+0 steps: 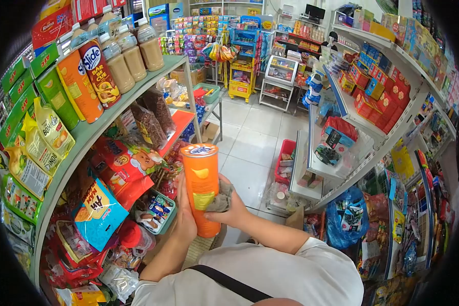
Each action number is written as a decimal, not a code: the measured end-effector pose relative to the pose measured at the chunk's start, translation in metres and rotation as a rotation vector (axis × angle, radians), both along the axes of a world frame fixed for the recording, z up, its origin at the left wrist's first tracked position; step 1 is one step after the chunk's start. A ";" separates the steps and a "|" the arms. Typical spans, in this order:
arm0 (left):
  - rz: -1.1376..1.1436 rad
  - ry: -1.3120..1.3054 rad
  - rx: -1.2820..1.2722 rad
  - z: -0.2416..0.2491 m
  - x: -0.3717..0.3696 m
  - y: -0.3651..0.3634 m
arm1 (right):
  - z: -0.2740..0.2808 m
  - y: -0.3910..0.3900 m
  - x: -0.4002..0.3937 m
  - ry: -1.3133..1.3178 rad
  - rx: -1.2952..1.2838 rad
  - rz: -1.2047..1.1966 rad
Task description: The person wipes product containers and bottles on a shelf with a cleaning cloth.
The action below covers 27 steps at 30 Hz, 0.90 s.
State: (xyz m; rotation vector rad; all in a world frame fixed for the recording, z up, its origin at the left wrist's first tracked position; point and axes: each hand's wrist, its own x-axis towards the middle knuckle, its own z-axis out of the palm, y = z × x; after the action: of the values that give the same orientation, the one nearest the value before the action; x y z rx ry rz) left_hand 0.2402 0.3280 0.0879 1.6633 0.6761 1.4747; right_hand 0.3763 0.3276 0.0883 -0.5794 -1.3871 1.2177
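One orange can (201, 186) is held roughly upright between two hands in a shop aisle. The left hand (187, 218) cups its side in a close, curved grip; the right hand's (233, 206) grip is closed on a grey cloth (221, 198) against the can. At left, a green shelf (171, 64) carries more cans (98, 74) beside bottles (149, 47), above a blue bag (101, 211). White tiles (247, 143) stretch ahead.
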 end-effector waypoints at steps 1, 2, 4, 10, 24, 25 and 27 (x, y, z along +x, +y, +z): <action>0.015 0.110 0.039 0.009 -0.003 -0.004 | 0.000 -0.001 0.004 -0.008 -0.010 0.008; 0.028 0.222 0.075 0.019 -0.006 -0.008 | 0.001 -0.001 0.007 0.054 -0.052 0.027; 0.065 0.428 0.130 0.017 -0.012 -0.005 | 0.001 -0.001 0.015 0.175 -0.142 0.066; -0.786 0.349 0.460 0.074 -0.018 -0.058 | -0.008 0.003 0.037 0.470 -0.285 0.012; -0.721 0.613 0.568 0.021 0.005 -0.039 | -0.029 0.012 0.067 0.632 -0.227 0.032; -0.716 0.622 0.531 0.013 0.001 -0.037 | -0.031 0.013 0.069 0.645 -0.229 0.026; -0.713 0.651 0.445 -0.006 -0.008 -0.037 | -0.036 0.014 0.072 0.674 -0.235 0.012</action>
State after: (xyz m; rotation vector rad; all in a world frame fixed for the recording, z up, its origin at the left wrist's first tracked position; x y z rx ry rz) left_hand 0.2323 0.2910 0.0816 2.4252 0.0172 0.5774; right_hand 0.4481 0.3420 0.0521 -0.2717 -0.6864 1.4248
